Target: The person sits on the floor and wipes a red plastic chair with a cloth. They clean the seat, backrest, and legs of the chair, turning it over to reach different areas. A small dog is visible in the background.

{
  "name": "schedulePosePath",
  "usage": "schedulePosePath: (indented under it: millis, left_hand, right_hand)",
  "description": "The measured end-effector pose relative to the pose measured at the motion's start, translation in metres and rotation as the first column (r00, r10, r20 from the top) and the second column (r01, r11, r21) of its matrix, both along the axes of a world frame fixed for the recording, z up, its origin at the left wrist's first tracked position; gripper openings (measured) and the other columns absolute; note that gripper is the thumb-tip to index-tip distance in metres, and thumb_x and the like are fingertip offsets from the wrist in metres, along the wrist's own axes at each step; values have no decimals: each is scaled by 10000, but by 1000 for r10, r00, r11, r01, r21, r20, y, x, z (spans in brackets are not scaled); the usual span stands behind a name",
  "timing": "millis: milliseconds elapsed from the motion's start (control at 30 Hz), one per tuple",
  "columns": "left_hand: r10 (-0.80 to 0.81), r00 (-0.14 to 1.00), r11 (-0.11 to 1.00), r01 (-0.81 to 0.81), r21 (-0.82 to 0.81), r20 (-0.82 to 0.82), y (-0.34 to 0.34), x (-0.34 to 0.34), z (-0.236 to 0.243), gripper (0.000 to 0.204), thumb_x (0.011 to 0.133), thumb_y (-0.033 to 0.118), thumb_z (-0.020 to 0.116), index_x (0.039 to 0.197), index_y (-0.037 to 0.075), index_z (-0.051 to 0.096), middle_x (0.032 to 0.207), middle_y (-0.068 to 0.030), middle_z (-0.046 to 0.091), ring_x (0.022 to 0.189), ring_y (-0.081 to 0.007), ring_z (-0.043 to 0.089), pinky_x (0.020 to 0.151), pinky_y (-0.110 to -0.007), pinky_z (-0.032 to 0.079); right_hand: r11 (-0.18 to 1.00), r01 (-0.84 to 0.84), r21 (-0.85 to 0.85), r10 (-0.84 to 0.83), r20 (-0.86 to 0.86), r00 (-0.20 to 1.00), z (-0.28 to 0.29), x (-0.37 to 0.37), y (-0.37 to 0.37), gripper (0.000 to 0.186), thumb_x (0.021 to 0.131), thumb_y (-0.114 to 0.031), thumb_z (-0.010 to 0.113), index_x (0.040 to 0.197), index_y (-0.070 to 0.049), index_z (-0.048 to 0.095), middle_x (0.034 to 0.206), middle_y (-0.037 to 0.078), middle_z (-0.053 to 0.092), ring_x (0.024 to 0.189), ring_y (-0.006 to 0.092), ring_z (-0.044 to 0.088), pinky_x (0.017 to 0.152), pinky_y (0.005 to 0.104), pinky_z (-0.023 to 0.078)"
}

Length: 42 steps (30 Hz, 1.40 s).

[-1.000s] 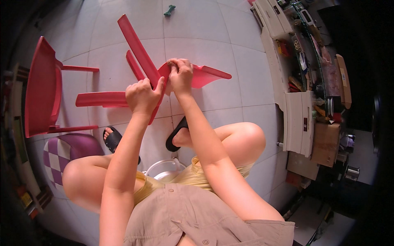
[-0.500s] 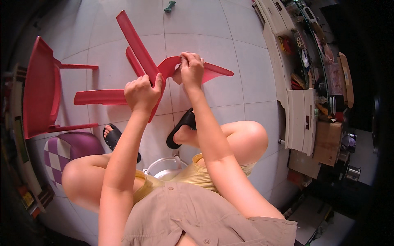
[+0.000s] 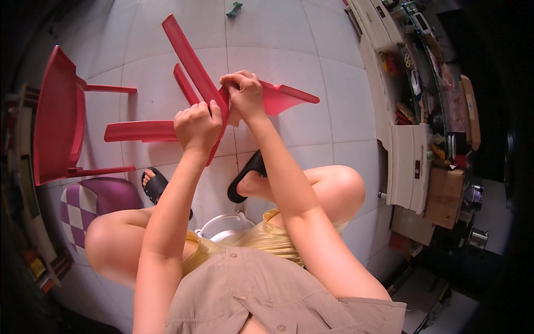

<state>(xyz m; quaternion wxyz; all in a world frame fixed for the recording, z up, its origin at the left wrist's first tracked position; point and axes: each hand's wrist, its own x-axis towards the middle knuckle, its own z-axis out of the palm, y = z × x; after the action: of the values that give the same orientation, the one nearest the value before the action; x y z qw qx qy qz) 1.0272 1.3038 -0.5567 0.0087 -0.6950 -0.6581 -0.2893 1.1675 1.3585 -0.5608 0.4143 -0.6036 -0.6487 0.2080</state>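
A small red plastic chair (image 3: pixel 286 99) lies tipped over on the tiles in front of me, its legs pointing left and away. My left hand (image 3: pixel 197 128) is closed around the seat edge, close to where the legs join. Against the chair, at the bend between seat and backrest, my right hand (image 3: pixel 246 96) presses with curled fingers. A thin pinkish-tan piece, apparently a cloth (image 3: pixel 234 118), shows below those fingers; most of it is hidden by the hand and chair.
Another red chair (image 3: pixel 55 122) lies at the left. Below it sits a purple-and-white checkered seat (image 3: pixel 117 195). A white bucket (image 3: pixel 225 236) stands between my legs. White drawers (image 3: pixel 409 167) and a cardboard box (image 3: pixel 444 195) line the right. A green bone-shaped toy (image 3: pixel 234 9) lies far off.
My right hand has slid left along the chair, toward my left hand, with the cloth. The left hand keeps its grip on the chair.
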Motion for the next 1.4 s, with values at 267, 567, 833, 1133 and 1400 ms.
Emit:
schedulePosePath:
  millis: [267,567,833,1133,1400]
  left_hand:
    - [40,999,997,-39,62,-14,0,6,-4,392,911,313,598,593,85,625,616,-101,664,583,-278,652,663,-412,492]
    - [104,995,992,-104,-73,-13,7,10,6,404,886,394,622,1088,49,565,1149,-147,601,1151,-330,567,929,-447,472]
    - [-385,906,917,354,-183,-178,52,7,4,646,849,369,604,1415,58,576,1441,-92,568,1492,-239,341,1284,-415,131]
    - [-333,941,927,313,-207,-68,56,20,18,549,821,288,612,1333,94,657,1323,-64,642,1437,-242,416,1266,-409,177]
    - [-315,940,940,291,-177,-129,55,23,16,531,810,263,610,1306,87,681,1257,-49,666,1410,-242,450,1256,-404,217]
  right_hand:
    - [967,-13,-255,117,396,911,16,84,47,165,880,-177,721,1013,-103,786,1077,105,721,1039,307,661,933,396,542]
    - [990,-40,-136,18,-158,987,153,186,15,259,936,-166,727,1108,28,715,955,124,759,910,164,717,812,304,574]
    - [999,39,5,-37,-166,985,31,93,2,101,934,-130,706,988,-73,768,934,93,754,900,217,692,800,367,549]
    - [939,-87,331,-54,396,917,-27,40,3,392,821,2,665,1209,-51,694,1234,62,669,1117,281,589,951,408,510]
    - [953,40,300,-243,678,694,-32,80,-18,455,817,-98,668,1268,-40,672,1262,60,650,1026,226,579,896,334,561]
